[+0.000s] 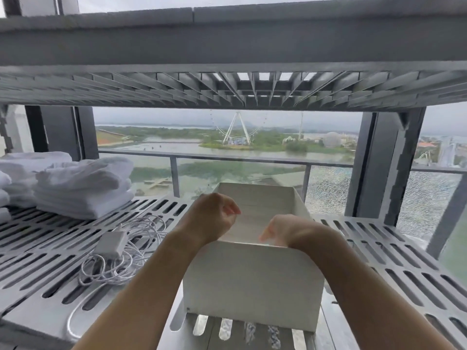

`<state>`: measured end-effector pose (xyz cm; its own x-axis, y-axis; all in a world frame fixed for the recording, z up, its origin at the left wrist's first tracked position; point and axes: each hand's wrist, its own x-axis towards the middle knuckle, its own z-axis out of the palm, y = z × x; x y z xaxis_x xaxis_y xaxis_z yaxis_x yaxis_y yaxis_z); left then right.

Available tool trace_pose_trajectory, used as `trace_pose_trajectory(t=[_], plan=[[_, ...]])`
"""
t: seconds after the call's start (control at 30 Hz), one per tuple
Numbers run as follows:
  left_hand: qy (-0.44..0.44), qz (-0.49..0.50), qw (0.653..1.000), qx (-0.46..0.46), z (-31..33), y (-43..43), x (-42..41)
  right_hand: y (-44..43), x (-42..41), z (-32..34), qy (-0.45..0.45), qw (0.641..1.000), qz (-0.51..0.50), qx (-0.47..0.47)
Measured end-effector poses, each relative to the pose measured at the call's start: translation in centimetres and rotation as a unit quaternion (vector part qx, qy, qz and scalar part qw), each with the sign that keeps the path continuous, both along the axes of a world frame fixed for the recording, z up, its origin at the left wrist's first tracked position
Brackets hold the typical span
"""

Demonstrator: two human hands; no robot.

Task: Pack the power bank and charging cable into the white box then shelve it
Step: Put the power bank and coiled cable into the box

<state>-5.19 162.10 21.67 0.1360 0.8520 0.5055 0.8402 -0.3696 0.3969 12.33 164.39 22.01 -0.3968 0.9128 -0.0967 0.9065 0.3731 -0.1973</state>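
While the white box [252, 281] is sitting open on the slotted shelf [394, 263], the left hand [212, 215] and right hand [283, 231] are being held over it, each grip loose and holding nothing. The power bank [111, 243] and charging cable [126, 258] are being left beside the box, near folded towels [80, 188].

Pretty bright overall, all flat overcast daylight coming in through the window [227, 142] straight ahead, so everything's backlit. The underside of the upper shelf [227, 89] goes dull grey, and the near wall of the white box [252, 284] sits in soft shade. No hard shadows, just faint ones under the towels [83, 188]. Heavy wide-angle bend: shelf edges bow at the sides. Both hands look smeared with motion blur, fingers [233, 209] especially. Compression mush on the uprights' edges.
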Motion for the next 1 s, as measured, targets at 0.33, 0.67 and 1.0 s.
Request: trace_pose_trajectory(t=[0.33, 0.67, 1.0], plan=[[0.017, 0.001, 1.0, 0.025, 0.3, 0.5, -0.2, -0.7, 0.3, 0.1, 0.157, 0.978, 0.019, 0.139], [-0.016, 0.057, 0.992, 0.115, 1.2, -3.7, -4.5, -3.4, -3.0, 2.4, 0.299, 0.901, 0.085, 0.303], [0.007, 0.104, 0.991, 0.079, 0.1, -6.6, -16.5, -5.3, -15.2, 1.5, 0.307, 0.888, 0.164, 0.302]])
